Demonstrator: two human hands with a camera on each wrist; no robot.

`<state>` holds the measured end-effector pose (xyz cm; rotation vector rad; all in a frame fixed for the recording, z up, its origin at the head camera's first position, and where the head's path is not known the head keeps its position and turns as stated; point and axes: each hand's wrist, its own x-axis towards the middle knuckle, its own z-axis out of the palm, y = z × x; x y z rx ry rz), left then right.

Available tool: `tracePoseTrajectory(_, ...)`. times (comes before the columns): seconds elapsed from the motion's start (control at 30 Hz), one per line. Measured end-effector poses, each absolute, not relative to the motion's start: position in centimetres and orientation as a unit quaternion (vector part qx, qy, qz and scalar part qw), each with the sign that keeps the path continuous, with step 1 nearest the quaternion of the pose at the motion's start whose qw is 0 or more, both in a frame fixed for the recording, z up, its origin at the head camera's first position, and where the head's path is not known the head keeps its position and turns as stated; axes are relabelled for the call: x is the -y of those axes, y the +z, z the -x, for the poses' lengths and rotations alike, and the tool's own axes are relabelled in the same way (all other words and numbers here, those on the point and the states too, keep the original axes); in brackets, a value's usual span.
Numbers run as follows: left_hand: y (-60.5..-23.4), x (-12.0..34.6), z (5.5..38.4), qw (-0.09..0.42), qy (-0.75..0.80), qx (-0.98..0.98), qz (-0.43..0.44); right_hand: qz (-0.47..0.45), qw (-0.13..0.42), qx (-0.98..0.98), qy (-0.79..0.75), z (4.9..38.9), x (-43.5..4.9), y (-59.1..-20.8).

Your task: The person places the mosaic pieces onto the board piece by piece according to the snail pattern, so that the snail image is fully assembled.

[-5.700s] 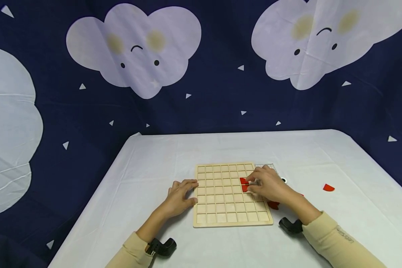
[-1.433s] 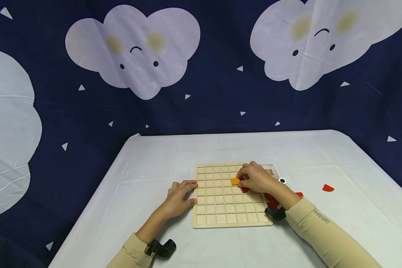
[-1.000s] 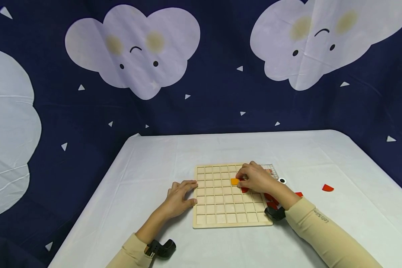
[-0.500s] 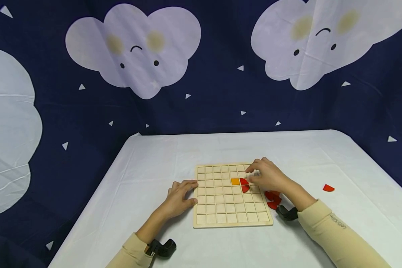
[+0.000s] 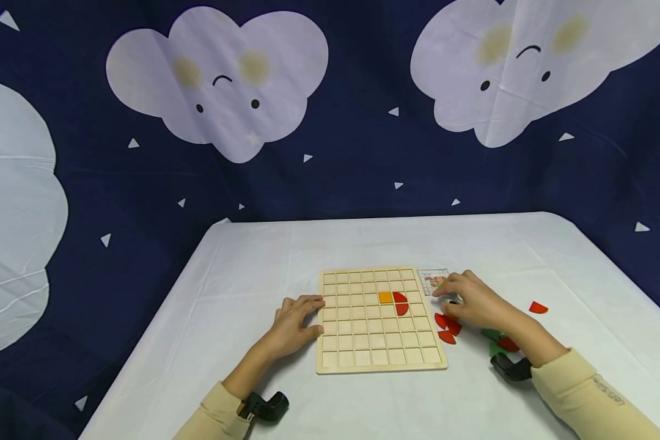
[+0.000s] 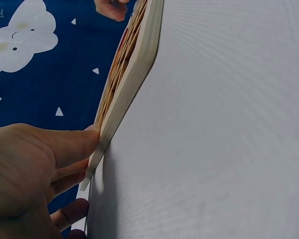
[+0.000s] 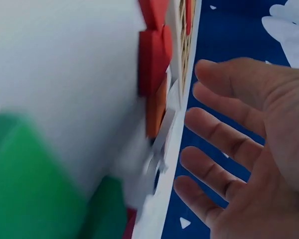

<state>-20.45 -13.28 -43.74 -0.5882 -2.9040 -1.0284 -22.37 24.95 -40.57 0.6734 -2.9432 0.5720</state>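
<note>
Several red pieces (image 5: 447,337) near parted right fingers (image 5: 448,285), wooden board (image 5: 362,327) touching relaxed left fingers (image 5: 307,300)

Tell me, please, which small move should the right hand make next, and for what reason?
Probably the right hand should come down and pinch one of the loose red pieces: it holds nothing, these pieces lie close by, and the left hand rests against the wooden board, where many cells are bare.
</note>
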Motion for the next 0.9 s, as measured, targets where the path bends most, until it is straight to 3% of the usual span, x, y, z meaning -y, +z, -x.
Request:
tracePoseTrajectory(0.27,-43.7,13.3,20.5,0.000,-0.329,0.925,0.189,-0.245,0.033,0.952,0.182,21.9,-26.1,-41.1)
tracePoseTrajectory(0.67,-43.5,13.2,20.4,-0.001,-0.332,0.925,0.188,-0.210,0.017,0.963,0.170,20.9,-28.0,-41.3)
tracePoseTrajectory(0.9,-43.5,13.2,20.3,-0.002,-0.332,0.925,0.186,-0.208,0.036,0.963,0.171,20.5,-28.7,-41.6)
